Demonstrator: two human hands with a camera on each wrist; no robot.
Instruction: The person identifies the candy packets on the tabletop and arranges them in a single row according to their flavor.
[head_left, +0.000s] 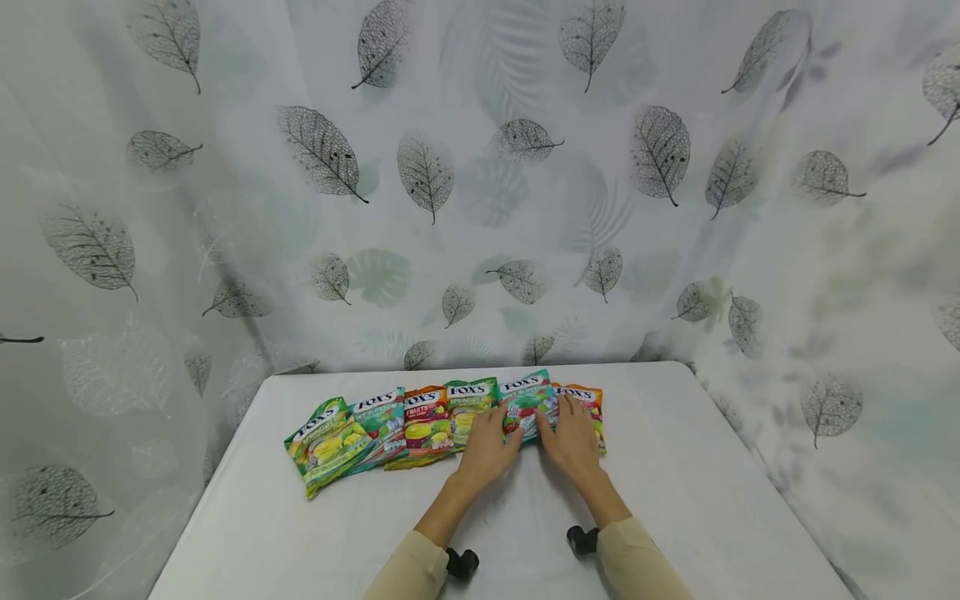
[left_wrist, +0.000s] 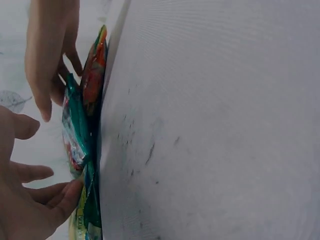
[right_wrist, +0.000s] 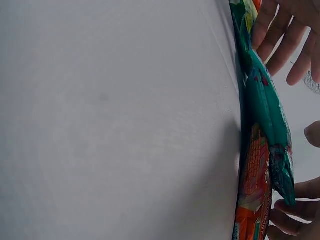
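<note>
A mint-blossom candy bag [head_left: 528, 388], teal with FOX'S lettering, lies between the two hands. My left hand [head_left: 486, 450] is at its left side, fingers fairly straight; in the left wrist view its fingertips touch the edge where the teal bag [left_wrist: 76, 127] meets a green one. At the opposite side, my right hand [head_left: 573, 440] has extended fingers by the teal bag's edge and the orange candy bag [head_left: 595, 404], which lies partly beneath. The yellow-green candy bag [head_left: 467, 398] sits just left of the teal bag, partly covered by the left hand.
Further left in the overlapping row are a red fruits candy bag [head_left: 426, 417], another teal bag [head_left: 382, 417] and a green bag [head_left: 326, 450], tilted at the end. The white table [head_left: 262, 533] backs onto a leaf-patterned curtain [head_left: 480, 192].
</note>
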